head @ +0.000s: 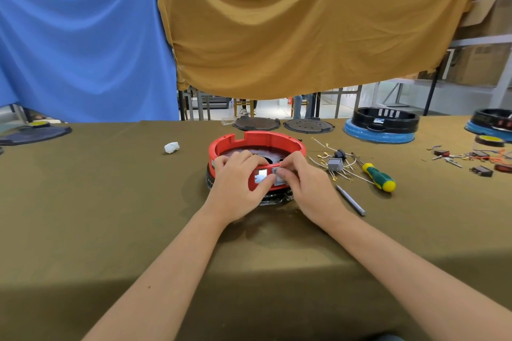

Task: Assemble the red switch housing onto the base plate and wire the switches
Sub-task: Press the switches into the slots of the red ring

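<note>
The red switch housing [257,141], a round ring, sits on a dark base plate [273,199] in the middle of the table. My left hand [235,188] grips the housing's near wall, fingers curled over the rim beside an empty rectangular cut-out [261,176]. My right hand [307,188] pinches a grey switch [278,179] seated in the neighbouring cut-out, thumb on its face. Another grey switch [335,164] lies among loose white wires [349,171] to the right.
A green-and-yellow screwdriver [379,176] and a grey metal rod [351,200] lie right of the housing. A white crumpled wad [171,147] lies to the left. Black plates [256,123], black housings on blue bases [383,124] and small parts [482,170] line the far and right table edge.
</note>
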Action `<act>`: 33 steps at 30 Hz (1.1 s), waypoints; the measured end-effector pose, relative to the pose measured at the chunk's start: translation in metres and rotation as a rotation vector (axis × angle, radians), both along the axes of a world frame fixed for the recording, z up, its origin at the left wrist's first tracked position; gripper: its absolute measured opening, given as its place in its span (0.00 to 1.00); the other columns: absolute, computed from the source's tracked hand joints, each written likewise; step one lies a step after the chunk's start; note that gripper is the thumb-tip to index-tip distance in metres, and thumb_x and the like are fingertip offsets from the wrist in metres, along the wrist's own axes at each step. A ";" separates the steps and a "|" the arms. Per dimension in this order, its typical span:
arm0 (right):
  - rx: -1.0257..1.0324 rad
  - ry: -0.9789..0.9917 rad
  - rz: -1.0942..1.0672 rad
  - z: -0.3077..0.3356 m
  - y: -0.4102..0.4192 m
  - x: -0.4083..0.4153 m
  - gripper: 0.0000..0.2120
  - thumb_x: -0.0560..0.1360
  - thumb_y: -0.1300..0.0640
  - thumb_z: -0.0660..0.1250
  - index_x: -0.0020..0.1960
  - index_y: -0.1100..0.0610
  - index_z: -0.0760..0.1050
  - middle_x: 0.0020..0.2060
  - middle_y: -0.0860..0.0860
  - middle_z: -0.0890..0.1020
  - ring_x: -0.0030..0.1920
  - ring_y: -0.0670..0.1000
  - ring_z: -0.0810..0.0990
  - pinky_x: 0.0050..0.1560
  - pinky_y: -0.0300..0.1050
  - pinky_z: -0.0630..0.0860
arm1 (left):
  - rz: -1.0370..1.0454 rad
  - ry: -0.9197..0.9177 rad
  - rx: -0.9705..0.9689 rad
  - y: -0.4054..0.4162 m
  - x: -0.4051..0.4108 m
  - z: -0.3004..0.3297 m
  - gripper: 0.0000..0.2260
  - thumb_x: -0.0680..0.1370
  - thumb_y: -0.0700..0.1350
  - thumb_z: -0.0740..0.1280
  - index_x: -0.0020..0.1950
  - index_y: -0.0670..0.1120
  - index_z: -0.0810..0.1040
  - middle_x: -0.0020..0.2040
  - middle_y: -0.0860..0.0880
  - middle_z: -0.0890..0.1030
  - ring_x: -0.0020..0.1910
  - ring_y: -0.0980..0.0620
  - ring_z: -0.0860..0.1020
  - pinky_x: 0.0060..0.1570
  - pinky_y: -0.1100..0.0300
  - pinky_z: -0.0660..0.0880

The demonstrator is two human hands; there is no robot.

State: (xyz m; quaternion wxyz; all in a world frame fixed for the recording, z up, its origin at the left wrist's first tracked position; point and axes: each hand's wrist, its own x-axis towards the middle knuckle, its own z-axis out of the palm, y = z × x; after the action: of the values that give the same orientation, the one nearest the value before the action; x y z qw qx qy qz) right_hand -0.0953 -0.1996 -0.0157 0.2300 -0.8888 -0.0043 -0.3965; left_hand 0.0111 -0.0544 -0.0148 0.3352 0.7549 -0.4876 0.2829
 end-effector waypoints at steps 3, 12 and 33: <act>-0.006 0.005 -0.026 0.000 -0.002 0.000 0.07 0.82 0.53 0.62 0.54 0.57 0.72 0.40 0.45 0.79 0.40 0.48 0.80 0.42 0.51 0.79 | 0.000 0.006 -0.007 0.000 0.000 0.000 0.14 0.77 0.58 0.63 0.56 0.51 0.79 0.51 0.57 0.78 0.53 0.57 0.73 0.58 0.52 0.63; 0.012 0.047 -0.116 -0.002 -0.016 0.007 0.13 0.81 0.51 0.63 0.64 0.52 0.76 0.61 0.43 0.71 0.63 0.45 0.63 0.57 0.25 0.58 | 0.014 0.033 -0.035 -0.003 0.001 0.000 0.15 0.77 0.58 0.62 0.56 0.51 0.80 0.51 0.57 0.78 0.53 0.57 0.73 0.58 0.55 0.60; 0.041 0.116 -0.055 0.001 -0.022 0.008 0.11 0.80 0.51 0.65 0.62 0.50 0.75 0.57 0.42 0.71 0.62 0.41 0.60 0.56 0.28 0.59 | 0.003 0.055 -0.058 -0.003 0.002 -0.001 0.11 0.77 0.57 0.62 0.52 0.54 0.79 0.46 0.61 0.75 0.49 0.59 0.71 0.56 0.55 0.59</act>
State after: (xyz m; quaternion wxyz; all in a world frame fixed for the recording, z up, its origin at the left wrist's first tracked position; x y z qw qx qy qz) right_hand -0.0874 -0.2213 -0.0148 0.2372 -0.9051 0.0415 -0.3504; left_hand 0.0126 -0.0574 -0.0159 0.3696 0.7532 -0.4687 0.2765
